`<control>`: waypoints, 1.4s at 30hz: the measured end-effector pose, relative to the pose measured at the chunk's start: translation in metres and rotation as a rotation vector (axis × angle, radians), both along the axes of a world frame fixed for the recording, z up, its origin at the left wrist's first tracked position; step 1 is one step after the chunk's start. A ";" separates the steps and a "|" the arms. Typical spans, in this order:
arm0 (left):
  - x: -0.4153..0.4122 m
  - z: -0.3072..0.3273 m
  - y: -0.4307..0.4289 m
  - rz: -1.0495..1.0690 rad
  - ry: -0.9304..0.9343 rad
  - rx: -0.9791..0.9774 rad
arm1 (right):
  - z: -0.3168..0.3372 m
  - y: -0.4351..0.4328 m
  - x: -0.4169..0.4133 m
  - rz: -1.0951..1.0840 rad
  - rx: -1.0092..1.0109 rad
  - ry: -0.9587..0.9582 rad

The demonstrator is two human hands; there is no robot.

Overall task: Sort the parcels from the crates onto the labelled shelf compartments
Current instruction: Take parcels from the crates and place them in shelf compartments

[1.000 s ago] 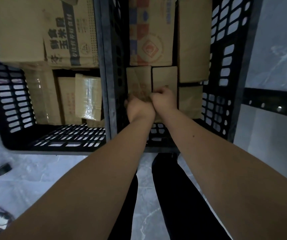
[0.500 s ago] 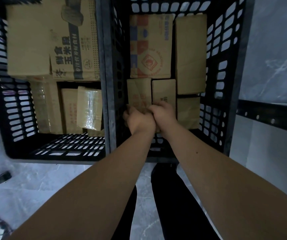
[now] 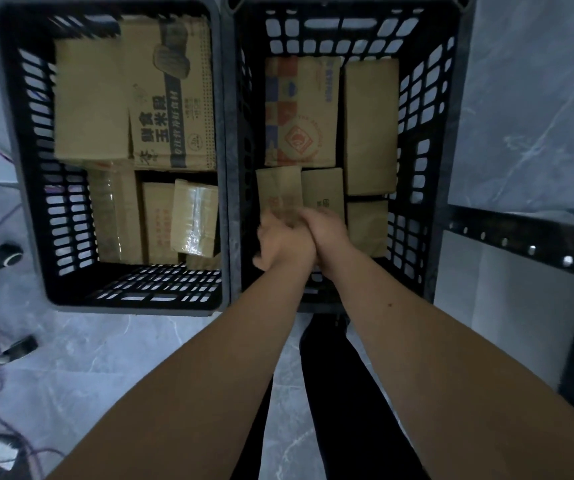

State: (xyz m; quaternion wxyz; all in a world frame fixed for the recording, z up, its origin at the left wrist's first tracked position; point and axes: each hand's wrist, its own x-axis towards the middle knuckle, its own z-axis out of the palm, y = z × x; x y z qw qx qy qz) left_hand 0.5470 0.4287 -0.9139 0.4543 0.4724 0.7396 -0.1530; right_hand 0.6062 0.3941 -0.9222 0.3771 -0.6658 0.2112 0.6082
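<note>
Two black plastic crates stand side by side on the floor. In the right crate, two small brown parcels lie next to each other at the near side. My left hand curls round the near end of the left small parcel. My right hand presses against the left hand, with its fingers curled over the near end of the right small parcel. The hands hide both parcels' near ends. A printed red-and-blue box and a long plain box lie beyond them.
The left crate holds several cardboard boxes and a taped parcel. A dark metal shelf rail runs at the right. Cables and a chair caster lie on the grey marble floor at the left. My legs stand below the crates.
The view has pulled back, so more of both crates shows. My hands stay at the small parcels' near ends, and the right hand has closed in against the left.
</note>
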 end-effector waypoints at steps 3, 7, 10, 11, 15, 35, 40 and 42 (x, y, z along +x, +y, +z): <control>-0.001 -0.010 0.005 0.022 0.034 -0.034 | -0.024 0.000 0.004 0.019 0.014 -0.085; -0.004 -0.019 0.010 0.022 0.053 -0.037 | -0.032 0.009 0.005 0.065 0.006 -0.159; -0.005 -0.025 0.013 0.028 0.043 -0.050 | -0.040 0.009 -0.004 0.044 -0.006 -0.085; -0.008 -0.028 0.014 0.033 0.038 -0.056 | -0.042 0.008 -0.007 0.048 -0.002 -0.075; -0.014 -0.028 0.015 0.053 -0.005 -0.040 | -0.029 0.007 -0.007 0.002 0.011 -0.073; -0.005 0.048 0.016 -0.053 -0.093 0.061 | 0.046 0.002 0.026 -0.039 0.007 -0.032; -0.015 0.101 0.022 0.014 -0.190 0.131 | 0.095 -0.003 0.029 -0.119 -0.016 -0.031; -0.017 0.128 0.032 0.067 -0.219 0.129 | 0.122 -0.002 0.032 -0.157 -0.025 -0.045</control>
